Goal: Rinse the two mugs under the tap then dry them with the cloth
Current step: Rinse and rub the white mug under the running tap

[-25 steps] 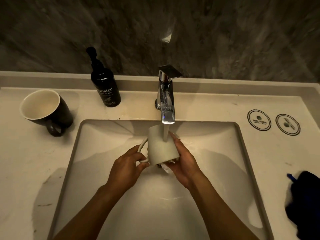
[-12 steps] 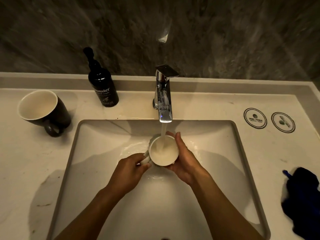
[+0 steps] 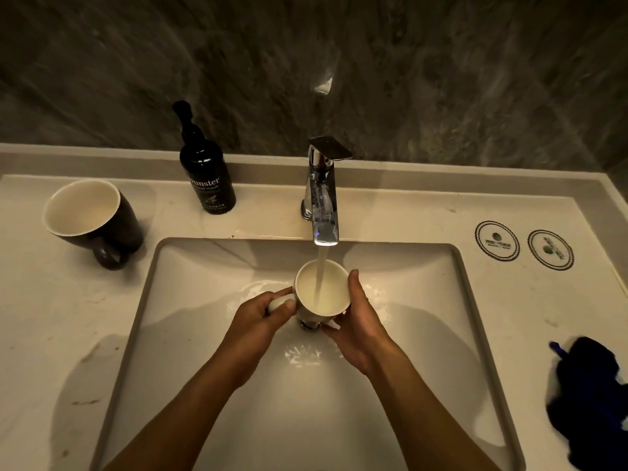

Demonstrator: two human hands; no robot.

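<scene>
a pale sink sits under a running tap. centred in the stream, a white mug stands upright to fill: left hand pinches its handle, right hand wraps its side. a black mug waits far left; the cloth lies near right.

The tap is polished chrome, mirror-bright. Below it the sink looks like smooth, glossy white ceramic, wet and glinting. The white mug under the tap has a glazed, shiny inside; the black mug far left of the tap is glossy dark outside, cream within. The bottle left of the tap is shiny black. The surface looks like pale, scuffed stone. The cloth far right of the tap is soft, matt dark blue.
</scene>
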